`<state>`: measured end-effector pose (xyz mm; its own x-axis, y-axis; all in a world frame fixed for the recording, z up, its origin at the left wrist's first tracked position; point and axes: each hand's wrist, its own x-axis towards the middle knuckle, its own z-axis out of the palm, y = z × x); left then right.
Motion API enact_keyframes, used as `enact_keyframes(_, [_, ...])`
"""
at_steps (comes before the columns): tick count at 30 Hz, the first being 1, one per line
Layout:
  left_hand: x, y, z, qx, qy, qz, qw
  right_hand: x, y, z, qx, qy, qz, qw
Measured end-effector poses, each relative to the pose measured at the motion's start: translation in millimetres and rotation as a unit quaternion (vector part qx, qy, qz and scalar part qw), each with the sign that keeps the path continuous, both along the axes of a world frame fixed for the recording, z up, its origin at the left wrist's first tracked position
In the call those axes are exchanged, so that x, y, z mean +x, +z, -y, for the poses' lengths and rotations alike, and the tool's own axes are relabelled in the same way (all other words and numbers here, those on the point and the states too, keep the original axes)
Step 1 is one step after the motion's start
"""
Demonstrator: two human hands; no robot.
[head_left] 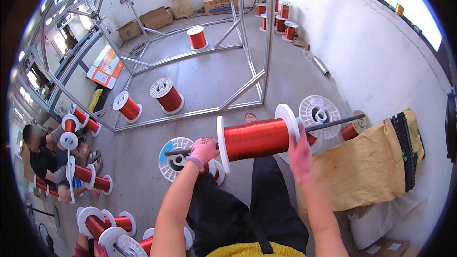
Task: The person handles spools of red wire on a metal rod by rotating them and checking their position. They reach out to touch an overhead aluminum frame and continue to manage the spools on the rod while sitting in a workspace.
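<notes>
A large spool (257, 139) wound with red wire hangs crosswise in front of me, above my lap. A dark rod (335, 122) runs through its core and sticks out at both ends. My left hand (203, 150), in a pink glove, is closed around the rod just outside the spool's left white flange. Beside the right flange is my right hand (300, 157), also pink-gloved and slightly blurred, its fingers stretched out along the flange. Behind it stands another white-flanged spool (320, 106). Below the rod's left end is a spool with a blue-marked flange (170, 162).
Red spools (169, 97) stand on the floor by a metal frame (190, 114), with more (281, 26) by the far wall. A tan sack (352, 176) lies at right. At left a seated person (43, 157) is among spools; another person's gloved hand (100, 249) shows at lower left.
</notes>
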<state>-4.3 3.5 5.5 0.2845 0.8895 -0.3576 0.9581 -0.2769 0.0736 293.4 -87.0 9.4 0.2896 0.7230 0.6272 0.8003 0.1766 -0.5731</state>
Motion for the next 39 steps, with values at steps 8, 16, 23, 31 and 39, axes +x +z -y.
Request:
enact_keyframes(8, [-7.5, -18.3, -5.3, 0.005, -0.004, 0.005, 1.0, 71.5, -174.5, 172.4, -0.618, -0.013, 0.089, 0.781])
enact_keyframes(16, [10.6, 0.8, -2.4, 0.031, -0.015, 0.028, 0.999, 93.0, -148.5, 125.0, -0.486, -0.028, 0.058, 0.872])
enact_keyframes(23, [6.9, 6.5, 2.6, 0.016, 0.007, 0.024, 1.0, 67.9, -22.5, 47.2, -0.216, -0.004, -0.15, 0.965])
enact_keyframes(31, [14.6, 5.6, -2.4, 0.013, 0.008, 0.012, 1.0, 22.4, 82.2, -103.5, -0.296, 0.033, 0.016, 0.954])
enact_keyframes(39, [7.2, -0.8, -2.9, 0.002, 0.02, 0.002, 1.0, 11.2, 50.4, -77.5, -0.279, 0.035, -0.054, 0.958])
